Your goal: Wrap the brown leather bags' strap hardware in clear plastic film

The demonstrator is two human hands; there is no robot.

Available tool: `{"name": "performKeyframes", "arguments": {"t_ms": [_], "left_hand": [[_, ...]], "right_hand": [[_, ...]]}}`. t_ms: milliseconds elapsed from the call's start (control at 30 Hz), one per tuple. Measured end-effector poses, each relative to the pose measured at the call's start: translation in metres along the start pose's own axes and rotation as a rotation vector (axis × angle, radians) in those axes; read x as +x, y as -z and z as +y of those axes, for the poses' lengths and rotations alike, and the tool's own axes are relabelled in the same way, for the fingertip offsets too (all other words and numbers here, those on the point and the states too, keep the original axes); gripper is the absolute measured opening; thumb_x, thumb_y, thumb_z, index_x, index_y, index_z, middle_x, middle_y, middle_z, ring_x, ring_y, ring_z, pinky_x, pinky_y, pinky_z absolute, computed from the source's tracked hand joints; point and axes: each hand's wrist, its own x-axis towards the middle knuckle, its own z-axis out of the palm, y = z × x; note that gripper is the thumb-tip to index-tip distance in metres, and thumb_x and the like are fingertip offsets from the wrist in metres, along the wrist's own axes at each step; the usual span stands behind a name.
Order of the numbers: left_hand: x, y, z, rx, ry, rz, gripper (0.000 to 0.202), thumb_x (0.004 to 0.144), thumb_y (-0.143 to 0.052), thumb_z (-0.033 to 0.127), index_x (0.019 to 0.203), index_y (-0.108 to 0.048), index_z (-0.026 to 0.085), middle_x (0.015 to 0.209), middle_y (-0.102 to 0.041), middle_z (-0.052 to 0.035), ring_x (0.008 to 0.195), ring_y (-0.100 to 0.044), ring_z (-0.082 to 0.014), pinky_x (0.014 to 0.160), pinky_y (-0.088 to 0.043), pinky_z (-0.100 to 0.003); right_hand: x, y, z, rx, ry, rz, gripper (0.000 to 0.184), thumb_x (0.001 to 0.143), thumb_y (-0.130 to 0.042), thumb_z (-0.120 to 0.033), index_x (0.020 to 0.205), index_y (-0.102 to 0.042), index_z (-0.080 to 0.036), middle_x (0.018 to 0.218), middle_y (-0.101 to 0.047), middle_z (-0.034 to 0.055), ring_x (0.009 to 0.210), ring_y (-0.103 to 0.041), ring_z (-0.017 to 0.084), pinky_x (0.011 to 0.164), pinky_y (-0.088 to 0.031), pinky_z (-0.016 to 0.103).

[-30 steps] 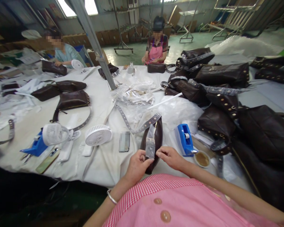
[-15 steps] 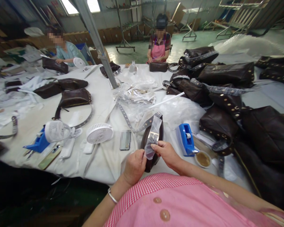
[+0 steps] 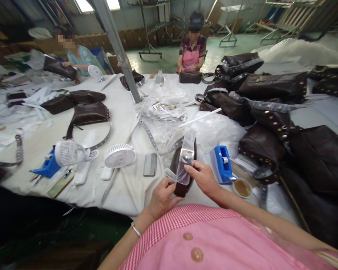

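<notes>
A dark brown bag point(image 3: 177, 167) stands on the white table point(image 3: 121, 112) right in front of me, its studded strap point(image 3: 157, 144) trailing away to the left. My right hand point(image 3: 203, 177) pinches a clear plastic sleeve point(image 3: 186, 153) that covers the strap's metal buckle above the bag. My left hand point(image 3: 162, 192) is closed on the sleeve's lower end, where a short clear strip sticks out to the left. A blue tape dispenser point(image 3: 221, 165) sits just right of my right hand.
Two small white fans point(image 3: 119, 156) and a phone point(image 3: 150, 164) lie left of the bag. A pile of dark bags point(image 3: 270, 112) fills the right side. Clear plastic wrappings point(image 3: 163, 112) lie mid-table beside a slanted metal pole point(image 3: 121, 52). Two other people work at the far side.
The plastic sleeve has been lifted higher over the buckle by my right hand. My left hand shifted down to the sleeve's lower end, and a clear strip now shows there.
</notes>
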Motion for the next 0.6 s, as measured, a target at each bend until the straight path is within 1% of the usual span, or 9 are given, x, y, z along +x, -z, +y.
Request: {"name": "performKeyframes", "arguments": {"t_ms": [67, 167, 200, 267, 333, 400, 467, 500, 600], "left_hand": [[0.011, -0.006, 0.003, -0.065, 0.014, 0.01, 0.024, 0.087, -0.064, 0.038, 0.099, -0.071, 0.019, 0.091, -0.061, -0.0081, 0.086, -0.058, -0.0195, 0.078, -0.05, -0.031], [0.027, -0.01, 0.003, -0.167, 0.06, 0.065, 0.019, 0.086, -0.066, 0.035, 0.089, -0.071, 0.017, 0.087, -0.06, -0.0065, 0.085, -0.057, -0.0185, 0.078, -0.049, -0.03], [0.031, -0.011, 0.003, -0.189, 0.074, 0.081, 0.018, 0.085, -0.067, 0.035, 0.087, -0.071, 0.018, 0.086, -0.059, -0.0059, 0.084, -0.057, -0.0184, 0.078, -0.049, -0.031], [0.04, -0.013, 0.001, -0.22, 0.068, 0.076, 0.016, 0.084, -0.069, 0.034, 0.087, -0.072, 0.018, 0.084, -0.059, -0.0048, 0.084, -0.057, -0.0184, 0.078, -0.049, -0.031], [0.047, -0.016, -0.001, -0.236, 0.038, 0.045, 0.014, 0.084, -0.068, 0.032, 0.086, -0.072, 0.019, 0.082, -0.06, -0.0045, 0.083, -0.057, -0.0184, 0.077, -0.049, -0.032], [0.053, -0.021, -0.002, -0.249, 0.009, 0.021, 0.012, 0.085, -0.066, 0.03, 0.085, -0.072, 0.019, 0.084, -0.061, -0.0051, 0.084, -0.058, -0.0184, 0.077, -0.049, -0.032], [0.056, -0.025, -0.003, -0.257, -0.015, 0.012, 0.01, 0.086, -0.065, 0.027, 0.086, -0.071, 0.018, 0.088, -0.063, -0.0062, 0.086, -0.059, -0.0188, 0.079, -0.049, -0.032], [0.057, -0.027, -0.004, -0.255, -0.023, 0.012, 0.009, 0.085, -0.065, 0.025, 0.087, -0.071, 0.018, 0.089, -0.063, -0.0067, 0.087, -0.059, -0.0191, 0.079, -0.049, -0.032], [0.06, -0.029, -0.006, -0.215, -0.016, 0.023, 0.007, 0.084, -0.066, 0.023, 0.081, -0.068, 0.016, 0.082, -0.062, -0.0065, 0.083, -0.057, -0.0196, 0.076, -0.048, -0.033]], "right_hand": [[-0.001, 0.004, -0.006, -0.025, 0.085, 0.014, 0.026, 0.083, -0.065, -0.041, 0.084, -0.071, -0.016, 0.08, -0.068, 0.0029, 0.076, -0.059, 0.019, 0.07, -0.048, 0.03], [-0.004, 0.011, -0.011, -0.036, 0.19, 0.034, 0.023, 0.085, -0.064, -0.039, 0.088, -0.071, -0.017, 0.086, -0.069, 0.0043, 0.081, -0.06, 0.02, 0.077, -0.049, 0.032], [-0.006, 0.013, -0.011, -0.042, 0.209, 0.037, 0.023, 0.085, -0.064, -0.039, 0.09, -0.07, -0.018, 0.087, -0.069, 0.0045, 0.082, -0.06, 0.02, 0.078, -0.049, 0.033], [-0.008, 0.017, -0.009, -0.069, 0.25, 0.026, 0.022, 0.087, -0.063, -0.038, 0.093, -0.07, -0.018, 0.088, -0.068, 0.0047, 0.083, -0.06, 0.02, 0.078, -0.049, 0.033], [-0.011, 0.019, -0.004, -0.13, 0.313, 0.002, 0.019, 0.088, -0.062, -0.036, 0.091, -0.069, -0.019, 0.087, -0.067, 0.0046, 0.081, -0.06, 0.019, 0.075, -0.049, 0.032], [-0.013, 0.02, 0.003, -0.22, 0.388, -0.023, 0.016, 0.088, -0.062, -0.032, 0.081, -0.067, -0.018, 0.082, -0.065, 0.0037, 0.077, -0.058, 0.018, 0.071, -0.048, 0.03], [-0.015, 0.021, 0.012, -0.301, 0.447, -0.053, 0.019, 0.088, -0.062, -0.029, 0.074, -0.065, -0.018, 0.079, -0.063, 0.0035, 0.076, -0.058, 0.017, 0.071, -0.048, 0.03], [-0.016, 0.021, 0.018, -0.329, 0.468, -0.073, 0.018, 0.089, -0.062, -0.028, 0.074, -0.065, -0.018, 0.081, -0.064, 0.004, 0.078, -0.059, 0.017, 0.073, -0.049, 0.03], [-0.018, 0.022, 0.037, -0.411, 0.526, -0.12, 0.01, 0.09, -0.061, -0.026, 0.088, -0.069, -0.019, 0.093, -0.068, 0.007, 0.089, -0.062, 0.02, 0.08, -0.05, 0.034]]}}
